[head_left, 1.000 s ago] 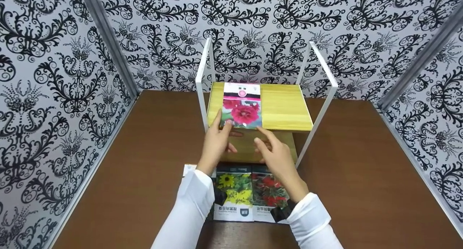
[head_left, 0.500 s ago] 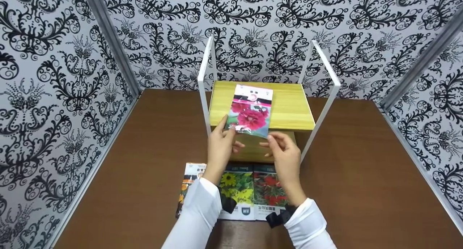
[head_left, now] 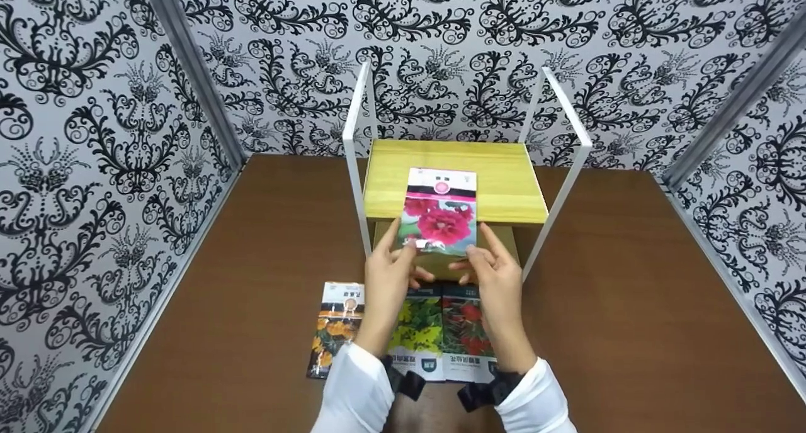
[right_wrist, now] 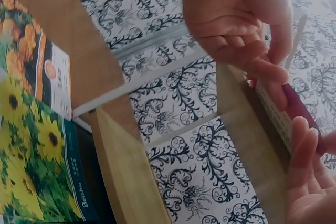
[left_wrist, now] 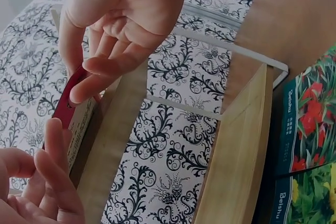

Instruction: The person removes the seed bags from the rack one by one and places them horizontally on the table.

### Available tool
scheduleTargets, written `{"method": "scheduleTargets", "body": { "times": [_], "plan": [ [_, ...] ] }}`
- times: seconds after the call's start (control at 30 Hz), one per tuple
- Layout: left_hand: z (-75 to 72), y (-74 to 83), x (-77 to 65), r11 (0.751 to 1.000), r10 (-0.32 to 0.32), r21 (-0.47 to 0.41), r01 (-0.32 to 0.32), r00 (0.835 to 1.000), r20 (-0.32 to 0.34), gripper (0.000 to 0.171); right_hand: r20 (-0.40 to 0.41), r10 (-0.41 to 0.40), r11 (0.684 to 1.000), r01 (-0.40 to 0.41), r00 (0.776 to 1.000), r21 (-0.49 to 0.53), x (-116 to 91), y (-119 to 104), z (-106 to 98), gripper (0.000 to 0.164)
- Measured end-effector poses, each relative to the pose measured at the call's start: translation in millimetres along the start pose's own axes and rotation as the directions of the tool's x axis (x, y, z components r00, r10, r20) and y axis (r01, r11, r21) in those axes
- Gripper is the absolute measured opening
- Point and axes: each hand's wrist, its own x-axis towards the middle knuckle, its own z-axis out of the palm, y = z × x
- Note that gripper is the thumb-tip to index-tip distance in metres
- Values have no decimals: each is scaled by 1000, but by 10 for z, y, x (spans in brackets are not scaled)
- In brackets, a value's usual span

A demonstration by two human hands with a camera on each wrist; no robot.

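Between both hands, a seed packet [head_left: 441, 216] with pink flowers is held over the front edge of a small wooden shelf [head_left: 497, 168]. My left hand [head_left: 387, 275] grips its lower left corner, thumb on the face and index finger along the side. At the lower right corner, my right hand [head_left: 500, 279] pinches it the same way. The left wrist view shows the packet [left_wrist: 63, 106] edge-on, fingers of the left hand [left_wrist: 121, 19] underneath. In the right wrist view its edge [right_wrist: 296, 106] lies between the two hands.
Below the shelf, several seed packets lie on the brown table: an orange-flowered packet [head_left: 337, 332], a yellow-flowered packet [head_left: 419, 332] and a red-flowered packet [head_left: 466, 332]. A white frame [head_left: 356, 162] rises at each shelf side. Patterned walls [head_left: 302, 55] stand behind and beside.
The pink-flowered packet has been lifted off the shelf top and drawn toward the person, slightly rightward. My right hand, apart from a firm grip earlier, now holds its right corner.
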Motion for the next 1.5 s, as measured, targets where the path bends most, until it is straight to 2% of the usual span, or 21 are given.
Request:
{"method": "scheduleTargets", "body": {
  "times": [0.27, 0.47, 0.57, 0.67, 0.77, 0.87, 0.9, 1.07, 1.23, 1.3, 1.4, 1.5],
  "plan": [
    [-58, -3, -174, 998, -53, 41, 53, 999, 10, 60, 73, 51, 997, -55, 996, 45, -154, 25, 5, 44],
    [-114, -188, -253, 999, -46, 27, 44, 997, 60, 62, 111, 74, 995, -81, 991, 60, -284, 14, -64, 48],
    [-151, -254, -324, 994, -46, 107, 35, 994, 97, 61, 117, 98, 993, -104, 988, 50, -383, 2, -123, 48],
    [-208, -262, -407, 977, -66, 208, 37, 989, 132, 61, 102, 135, 989, -141, 986, 50, -493, -5, -155, 47],
    [-267, -250, -475, 967, -76, 253, 34, 985, 155, 59, 74, 181, 981, -185, 981, 60, -593, -9, -172, 46],
    [-278, -263, -539, 970, -69, 240, 25, 981, 178, 56, 37, 213, 974, -215, 976, 65, -676, -18, -228, 45],
    [-275, -224, -574, 972, -73, 235, 28, 980, 185, 55, 27, 215, 974, -216, 976, 66, -701, -26, -250, 44],
    [-256, -182, -699, 987, -60, 156, 28, 978, 202, 49, 9, 174, 984, -175, 985, 28, -801, -77, -346, 42],
    [-246, -301, -743, 988, 26, 142, -62, 971, 238, 48, 6, 143, 990, -143, 990, 13, -869, -107, -410, 42],
    [-241, -330, -757, 988, 35, 140, -72, 967, 251, 48, 10, 131, 991, -131, 991, 15, -889, -109, -440, 42],
    [-229, -365, -777, 990, 8, 133, -44, 966, 258, 49, 19, 117, 993, -117, 993, 22, -908, -100, -483, 43],
    [-203, -404, -805, 994, -46, 110, 18, 964, 263, 50, 18, 120, 993, -121, 993, 8, -922, -82, -527, 43]
  ]
}}
